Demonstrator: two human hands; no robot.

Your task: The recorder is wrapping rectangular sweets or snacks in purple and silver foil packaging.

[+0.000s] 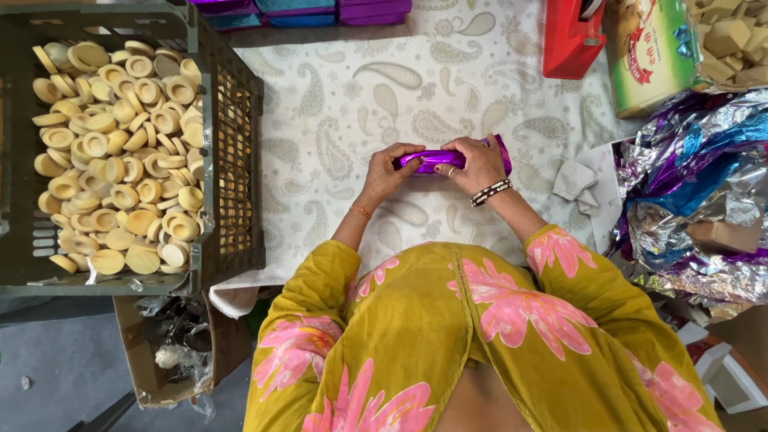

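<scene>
— What's hidden here?

— Whatever sits inside the purple foil packet (448, 158); the wrap covers it. The red box (572, 36) and the carton (652, 52) are cut off at the top edge.

— How many of each?

— One packet, one crate (232, 136) of round discs (120, 152), too many to count.

— And the hands?

— The left hand (390, 172) and right hand (478, 164) both curl closed around the packet, on the patterned cloth (352, 104).
</scene>
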